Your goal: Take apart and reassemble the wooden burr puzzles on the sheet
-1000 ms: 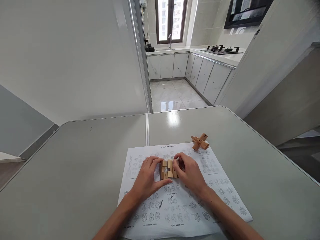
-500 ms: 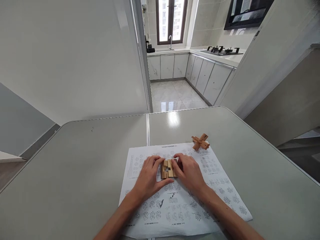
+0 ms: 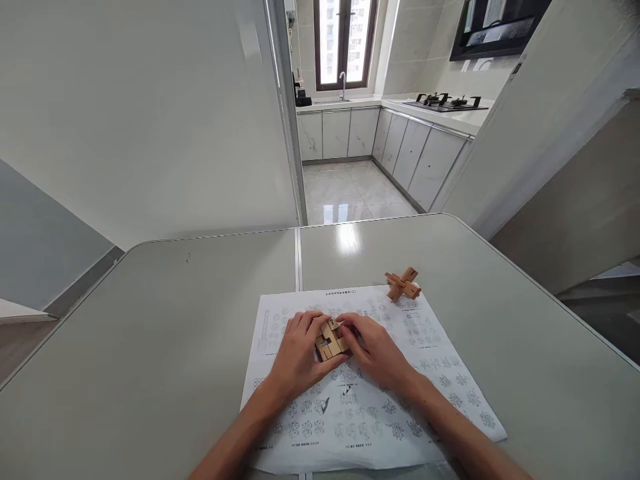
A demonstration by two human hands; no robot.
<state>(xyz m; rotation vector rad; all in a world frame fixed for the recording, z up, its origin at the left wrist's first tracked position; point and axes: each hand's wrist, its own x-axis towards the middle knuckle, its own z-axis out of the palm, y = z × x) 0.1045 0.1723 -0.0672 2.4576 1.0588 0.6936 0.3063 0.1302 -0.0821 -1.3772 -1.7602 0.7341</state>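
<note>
A small cluster of notched wooden puzzle pieces (image 3: pixel 330 341) sits on a printed instruction sheet (image 3: pixel 400 413) on the grey table. My left hand (image 3: pixel 296 360) grips the cluster from the left, fingers curled over its top and thumb under its near edge. Pressing in from the right, my right hand (image 3: pixel 376 352) has its fingers closed against the same pieces. The cluster is tilted and one piece shows a dark mark on top. A second, assembled wooden cross puzzle (image 3: pixel 403 285) lies apart at the sheet's far right corner.
The grey table (image 3: pixel 150 333) has a seam down its middle and rounded far corners. Beyond it a white wall stands on the left and an open doorway leads to a kitchen with cabinets, a sink and a hob.
Both hands have closed in tighter around the wooden pieces, and the cluster has turned from lying square to tilted. The cross puzzle has stayed where it was.
</note>
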